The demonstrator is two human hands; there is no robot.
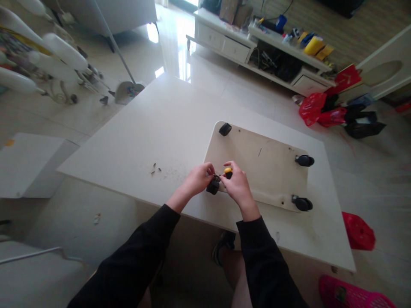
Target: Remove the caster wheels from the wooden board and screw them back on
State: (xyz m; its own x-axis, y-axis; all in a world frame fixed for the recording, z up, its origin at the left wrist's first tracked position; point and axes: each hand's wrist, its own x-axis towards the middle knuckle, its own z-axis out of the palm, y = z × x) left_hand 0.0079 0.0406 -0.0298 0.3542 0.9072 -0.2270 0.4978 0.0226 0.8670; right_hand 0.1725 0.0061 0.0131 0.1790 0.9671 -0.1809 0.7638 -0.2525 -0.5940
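Note:
A pale board (263,167) with rounded corners lies on the white table, its underside up. Black caster wheels stand at its corners: one at the far left (225,129), one at the far right (304,161) and one at the near right (302,203). At the near left corner, my left hand (201,176) pinches the bracket of another caster wheel (213,185). My right hand (236,184) is closed around a yellow-and-black screwdriver handle (228,171), with its fingertips close to the same bracket. Whatever small part sits between the fingertips is hidden.
Several small dark screws (154,169) and dark crumbs lie on the table (128,141) left of my hands. A dustpan (128,92) stands on the floor beyond. Red bags (316,110) and a pink basket (353,293) are at the right; a white cabinet (221,40) stands behind.

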